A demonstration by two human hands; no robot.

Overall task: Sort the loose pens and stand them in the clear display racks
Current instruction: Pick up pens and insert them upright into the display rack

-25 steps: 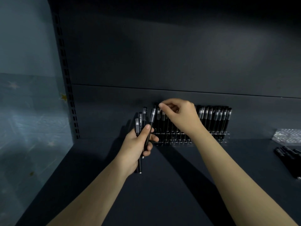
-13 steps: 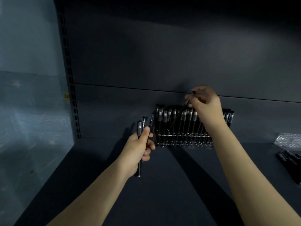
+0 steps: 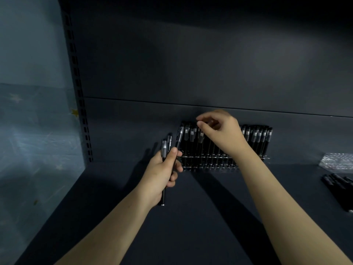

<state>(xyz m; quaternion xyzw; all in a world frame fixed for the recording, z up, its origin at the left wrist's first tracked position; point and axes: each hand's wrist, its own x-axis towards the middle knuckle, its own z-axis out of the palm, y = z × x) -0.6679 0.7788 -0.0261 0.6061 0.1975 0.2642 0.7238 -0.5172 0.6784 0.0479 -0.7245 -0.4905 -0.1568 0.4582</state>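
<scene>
Ahead, the clear display rack [image 3: 254, 159] holds racked pens [image 3: 256, 138] upright; the right hand [image 3: 223, 132] is at their caps, fingertips [image 3: 199, 123] pinched, on what I cannot tell; down-left of it, the left hand [image 3: 162, 175] grips loose pens [image 3: 169, 143], long axes upright

My left hand [image 3: 162, 173] grips a small bunch of black pens [image 3: 169, 143], slanted upward, just left of the clear rack [image 3: 210, 162] at the back of the dark shelf [image 3: 191, 217]. My right hand [image 3: 219, 132] hangs over the row of standing pens [image 3: 256, 138], thumb and forefinger drawn together at their caps; it is too dark to tell whether they pinch one. Loose pens [image 3: 338, 190] lie at the far right.
</scene>
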